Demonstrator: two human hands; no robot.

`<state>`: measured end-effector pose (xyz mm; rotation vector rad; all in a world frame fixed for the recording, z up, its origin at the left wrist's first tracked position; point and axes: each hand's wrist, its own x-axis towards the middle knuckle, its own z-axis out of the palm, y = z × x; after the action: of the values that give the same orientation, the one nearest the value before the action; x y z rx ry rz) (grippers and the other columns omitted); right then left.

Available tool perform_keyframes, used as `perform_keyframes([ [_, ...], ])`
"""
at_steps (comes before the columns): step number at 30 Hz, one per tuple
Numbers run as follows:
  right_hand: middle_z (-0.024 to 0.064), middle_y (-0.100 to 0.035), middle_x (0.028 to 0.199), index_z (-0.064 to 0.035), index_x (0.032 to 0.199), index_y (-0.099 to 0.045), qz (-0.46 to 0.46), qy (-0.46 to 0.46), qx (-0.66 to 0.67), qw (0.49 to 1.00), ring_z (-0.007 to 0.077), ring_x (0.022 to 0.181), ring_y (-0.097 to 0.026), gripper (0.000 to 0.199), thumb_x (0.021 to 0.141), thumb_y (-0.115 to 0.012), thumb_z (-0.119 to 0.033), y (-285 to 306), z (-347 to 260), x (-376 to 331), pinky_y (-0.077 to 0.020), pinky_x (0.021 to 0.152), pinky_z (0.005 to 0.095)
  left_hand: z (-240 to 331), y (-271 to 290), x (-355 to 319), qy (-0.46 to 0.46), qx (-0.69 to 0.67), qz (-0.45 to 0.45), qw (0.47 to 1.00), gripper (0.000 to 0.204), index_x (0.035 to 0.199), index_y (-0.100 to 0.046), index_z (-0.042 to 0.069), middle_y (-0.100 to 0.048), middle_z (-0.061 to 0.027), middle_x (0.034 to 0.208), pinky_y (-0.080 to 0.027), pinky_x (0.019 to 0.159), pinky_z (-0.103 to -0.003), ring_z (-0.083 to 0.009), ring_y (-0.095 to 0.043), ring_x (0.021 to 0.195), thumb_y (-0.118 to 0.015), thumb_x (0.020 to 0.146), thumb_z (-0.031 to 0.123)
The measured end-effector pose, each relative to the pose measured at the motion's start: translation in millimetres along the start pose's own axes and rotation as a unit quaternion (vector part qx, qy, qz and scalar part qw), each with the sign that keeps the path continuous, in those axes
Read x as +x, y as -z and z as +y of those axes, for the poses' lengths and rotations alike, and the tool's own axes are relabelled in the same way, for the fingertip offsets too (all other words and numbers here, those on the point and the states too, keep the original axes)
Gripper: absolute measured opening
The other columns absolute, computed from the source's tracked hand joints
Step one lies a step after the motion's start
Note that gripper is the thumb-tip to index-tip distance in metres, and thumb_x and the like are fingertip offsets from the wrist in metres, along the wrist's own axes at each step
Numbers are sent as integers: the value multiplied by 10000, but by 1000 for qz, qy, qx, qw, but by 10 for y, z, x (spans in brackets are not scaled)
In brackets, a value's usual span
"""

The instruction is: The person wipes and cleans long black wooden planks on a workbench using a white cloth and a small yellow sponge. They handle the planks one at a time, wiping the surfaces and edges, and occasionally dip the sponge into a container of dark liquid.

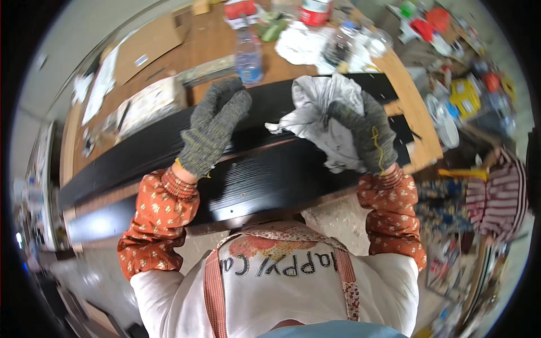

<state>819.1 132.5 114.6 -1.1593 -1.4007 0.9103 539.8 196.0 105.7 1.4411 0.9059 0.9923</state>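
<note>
Two long black boards lie side by side across the table in front of me, the far board [152, 141] and the near board [270, 177]. My right hand [372, 135], in a grey knitted glove, is closed round a crumpled pale grey cloth [318, 98]. The cloth hangs over both boards toward their right end. My left hand [215, 127], gloved the same way, rests over the far board with its fingers stretched and the thumb apart, holding nothing. Light glints off the near board's ridged surface.
A clear plastic bottle [248, 59] stands just beyond the far board. Behind it are a dark-liquid bottle [340, 45], white crumpled paper [301, 42] and a cardboard piece [149, 48]. Clutter [465, 96] lies right of the table, near a person in stripes [496, 197].
</note>
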Motion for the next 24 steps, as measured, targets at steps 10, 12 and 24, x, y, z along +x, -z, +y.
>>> perform_keyframes([
  [10, 106, -483, 1336, -97, 1274, -559, 135, -42, -22, 990, 221, 1226, -493, 404, 885, -662, -135, 467, 290, -944, -422, 1038, 358, -43, -1345, 429, -28, 71, -330, 941, 704, 1303, -507, 12, -615, -151, 1188, -455, 966, -327, -236, -590, 1106, -789, 700, 239],
  [12, 71, -571, 1202, -75, 1221, -572, 122, -74, 52, 988, 164, 1137, -535, 389, 850, -689, -68, 370, -200, -975, -439, 991, 327, 44, -1417, 381, -6, 92, -375, 922, 536, 1249, -548, -13, -634, -99, 1136, -466, 928, -302, -170, -598, 1023, -711, 748, 89],
  [24, 137, -587, 1216, 2, 1372, -416, 177, -43, 333, 925, 237, 1062, -591, 628, 853, -648, -266, 313, 330, -1492, -491, 915, 324, 19, -1719, 305, 75, -12, -432, 899, 650, 1325, -456, -28, -577, -131, 1227, -433, 991, -320, -196, -550, 1124, -679, 729, 107],
])
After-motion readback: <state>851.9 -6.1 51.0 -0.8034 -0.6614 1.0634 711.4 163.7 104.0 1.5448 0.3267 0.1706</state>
